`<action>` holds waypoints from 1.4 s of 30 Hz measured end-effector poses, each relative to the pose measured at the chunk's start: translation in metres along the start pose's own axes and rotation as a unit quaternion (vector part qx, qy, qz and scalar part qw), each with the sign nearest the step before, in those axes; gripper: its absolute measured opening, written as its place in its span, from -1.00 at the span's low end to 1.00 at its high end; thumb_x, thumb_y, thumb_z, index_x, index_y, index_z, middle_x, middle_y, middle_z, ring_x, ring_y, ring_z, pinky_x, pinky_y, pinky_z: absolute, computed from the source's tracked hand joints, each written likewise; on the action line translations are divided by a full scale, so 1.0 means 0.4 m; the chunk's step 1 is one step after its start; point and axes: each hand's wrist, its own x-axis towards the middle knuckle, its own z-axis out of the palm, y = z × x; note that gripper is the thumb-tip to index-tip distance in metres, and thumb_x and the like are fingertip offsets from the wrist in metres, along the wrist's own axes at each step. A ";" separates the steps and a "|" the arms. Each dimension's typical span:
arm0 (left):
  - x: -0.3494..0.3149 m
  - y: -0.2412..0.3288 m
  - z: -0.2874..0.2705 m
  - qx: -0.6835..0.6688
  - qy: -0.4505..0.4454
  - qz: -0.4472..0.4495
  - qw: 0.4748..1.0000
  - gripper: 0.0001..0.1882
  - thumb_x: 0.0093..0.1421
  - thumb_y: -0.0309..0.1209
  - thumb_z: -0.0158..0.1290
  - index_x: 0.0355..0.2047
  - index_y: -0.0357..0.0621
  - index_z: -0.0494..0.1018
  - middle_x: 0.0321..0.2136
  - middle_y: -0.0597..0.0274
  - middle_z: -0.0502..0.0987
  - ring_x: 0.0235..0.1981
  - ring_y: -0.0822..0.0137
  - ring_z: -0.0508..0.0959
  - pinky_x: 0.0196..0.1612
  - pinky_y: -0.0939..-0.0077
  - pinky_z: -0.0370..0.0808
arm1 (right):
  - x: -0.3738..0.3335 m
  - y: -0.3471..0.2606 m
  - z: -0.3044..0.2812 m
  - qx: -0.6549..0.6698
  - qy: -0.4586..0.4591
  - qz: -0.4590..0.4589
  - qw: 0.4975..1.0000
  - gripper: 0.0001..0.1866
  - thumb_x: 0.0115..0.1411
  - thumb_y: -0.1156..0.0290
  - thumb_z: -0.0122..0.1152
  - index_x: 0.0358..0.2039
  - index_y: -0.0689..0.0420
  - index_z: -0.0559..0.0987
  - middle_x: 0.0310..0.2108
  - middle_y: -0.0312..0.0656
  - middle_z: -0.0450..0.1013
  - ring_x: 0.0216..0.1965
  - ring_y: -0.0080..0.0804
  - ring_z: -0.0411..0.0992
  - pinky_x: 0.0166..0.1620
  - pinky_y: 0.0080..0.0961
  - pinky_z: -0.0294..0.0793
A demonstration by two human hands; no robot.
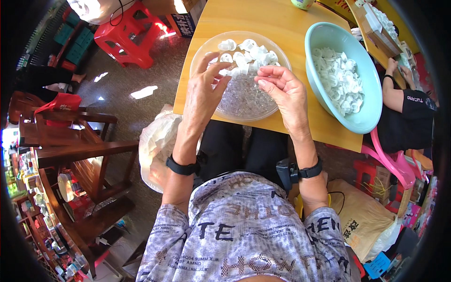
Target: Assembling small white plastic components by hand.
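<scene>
A: Bowl (206,44), clear, on table (263,19): white caps at its far side, small clear pieces filling the rest. Teal basin (371,120) beside it?

B: White caps only. Left hand (203,96) fingers spread over bowl; right hand (284,91) fingertips pressed together, contents not discernible.

Home workshop: bowls (345,122) of parts, stools (127,35).

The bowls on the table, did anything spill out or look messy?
Nothing stands out. The clear bowl and the light blue basin both sit upright on the wooden table, with their small white pieces inside. Both hands work over the clear bowl.
</scene>
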 end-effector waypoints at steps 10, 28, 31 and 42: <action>-0.056 0.028 0.026 -0.376 -0.101 -0.188 0.902 -0.78 0.19 -0.38 0.13 -0.21 -0.25 0.50 -0.47 0.29 0.56 -0.43 0.55 0.51 -0.32 0.67 0.43 | -0.003 -0.037 0.024 0.141 -0.015 0.028 0.990 -0.80 0.13 0.64 0.19 -0.20 0.28 0.49 -0.24 -0.15 0.51 -0.18 -0.47 0.51 -0.09 -0.61 0.49; -0.049 0.044 0.018 -0.114 -0.084 -0.059 0.988 -0.91 0.09 -0.57 0.15 -0.38 -0.32 0.49 -0.44 0.26 0.49 -0.47 0.52 0.49 -0.39 0.65 0.43 | -0.020 -0.030 0.013 -0.054 -0.026 -0.038 0.997 -0.88 0.11 0.62 0.24 -0.30 0.26 0.56 -0.35 -0.24 0.52 -0.34 -0.56 0.50 -0.23 -0.64 0.51; -0.047 0.036 0.007 -0.100 -0.112 -0.046 0.988 -0.93 0.09 -0.58 0.14 -0.40 -0.32 0.49 -0.44 0.26 0.49 -0.46 0.51 0.48 -0.39 0.64 0.43 | -0.021 -0.041 0.007 -0.140 -0.057 -0.073 0.986 -0.89 0.08 0.62 0.26 -0.34 0.25 0.58 -0.41 -0.23 0.51 -0.39 -0.55 0.49 -0.29 -0.64 0.50; -0.005 0.017 -0.005 0.061 -0.016 -0.047 0.997 -0.77 0.02 -0.43 0.21 -0.30 -0.22 0.52 -0.44 0.14 0.50 -0.54 0.30 0.48 -0.45 0.44 0.42 | -0.025 -0.057 -0.006 -0.200 -0.035 -0.044 0.978 -0.93 0.08 0.58 0.27 -0.38 0.23 0.58 -0.43 -0.24 0.52 -0.43 -0.56 0.48 -0.38 -0.64 0.47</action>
